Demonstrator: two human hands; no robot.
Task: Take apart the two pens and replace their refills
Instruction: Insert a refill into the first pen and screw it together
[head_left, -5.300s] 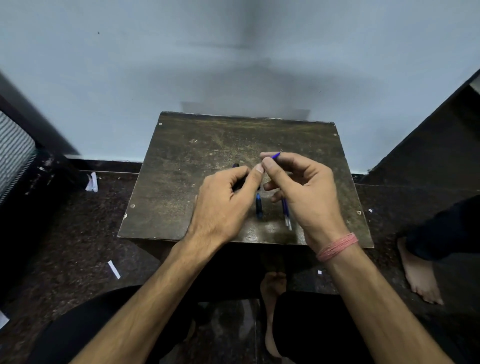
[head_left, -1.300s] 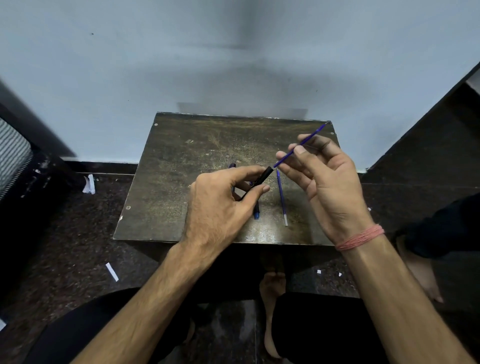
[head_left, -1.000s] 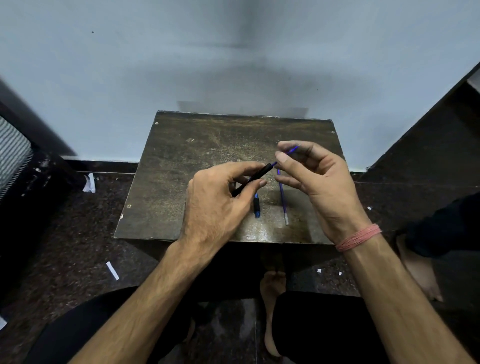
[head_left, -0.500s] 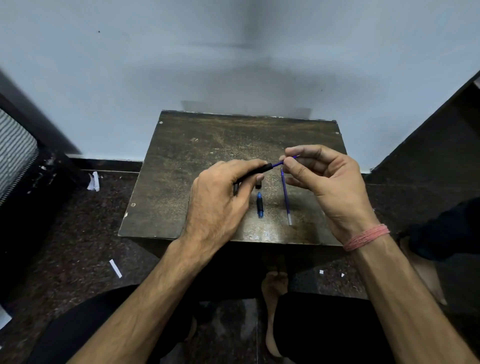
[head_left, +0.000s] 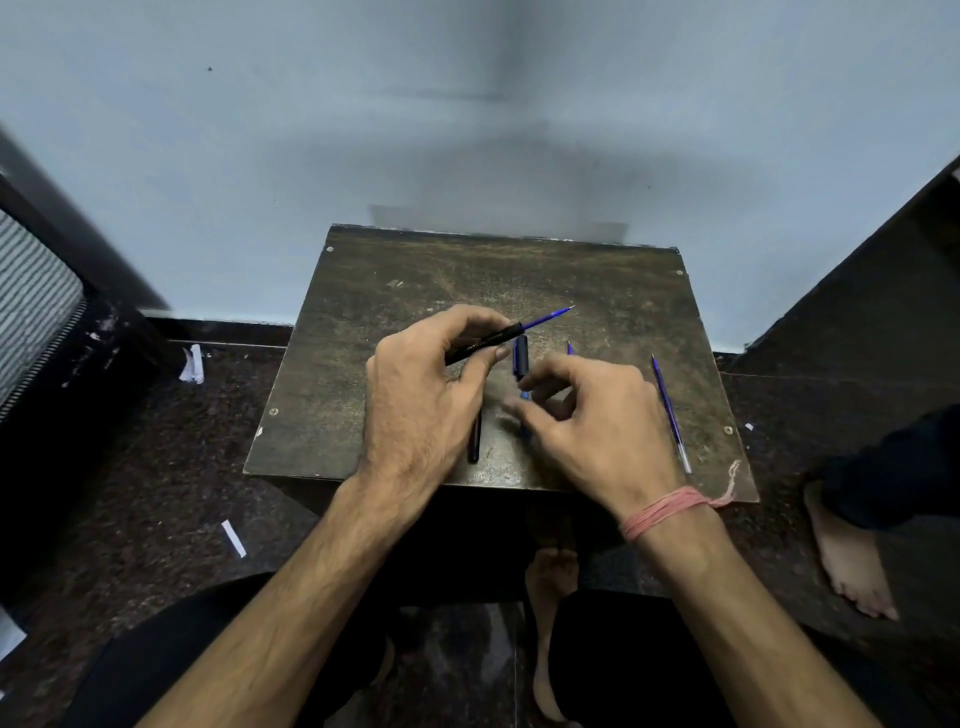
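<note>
Change: my right hand (head_left: 597, 415) let go of the refill (head_left: 548, 317); half-open, empty.
Left hand (head_left: 421, 395): pinches slim black barrel (head_left: 485, 343), blue refill protruding.

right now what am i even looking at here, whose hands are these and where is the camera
This is one picture from a camera worn on a person's head, looking forward and down, so the two arms coming up from the bottom edge are the wearer's own. No machine is involved.

The left hand grips a black pen barrel with a blue refill poking out of its far end. The right hand, with a pink thread band at the wrist, hovers blurred over the small parts in the middle of the table; whether it grips one cannot be told.

On the small dark table lie a blue and black pen piece, another black piece partly under the left hand, and a spare refill on the right side.
</note>
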